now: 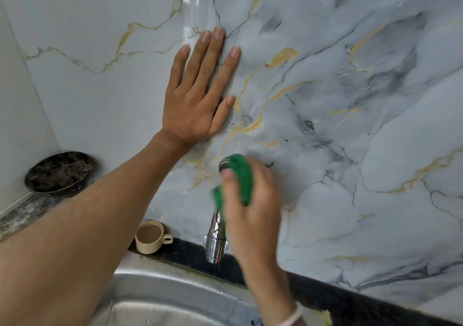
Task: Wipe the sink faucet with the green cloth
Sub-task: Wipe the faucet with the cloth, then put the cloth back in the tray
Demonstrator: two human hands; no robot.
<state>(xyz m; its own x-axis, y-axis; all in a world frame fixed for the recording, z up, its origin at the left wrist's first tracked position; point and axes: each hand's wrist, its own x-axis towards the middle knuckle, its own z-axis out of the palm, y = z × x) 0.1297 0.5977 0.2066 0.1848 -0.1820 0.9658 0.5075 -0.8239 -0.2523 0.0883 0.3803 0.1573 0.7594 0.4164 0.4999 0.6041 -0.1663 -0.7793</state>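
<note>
A chrome sink faucet (216, 240) comes out of the marble-patterned wall above the steel sink (160, 293). My right hand (253, 215) is shut on the green cloth (241, 175), pressing it around the faucet's upper part near the wall flange. The hand and cloth hide the faucet's top; its spout shows below. The right hand is motion-blurred. My left hand (198, 90) lies flat on the wall above and left of the faucet, fingers spread, holding nothing.
A small beige cup (150, 236) stands on the dark ledge left of the faucet. A dark round bowl (59, 173) with dark contents sits in the left corner. The black counter edge (350, 298) runs along the wall's foot.
</note>
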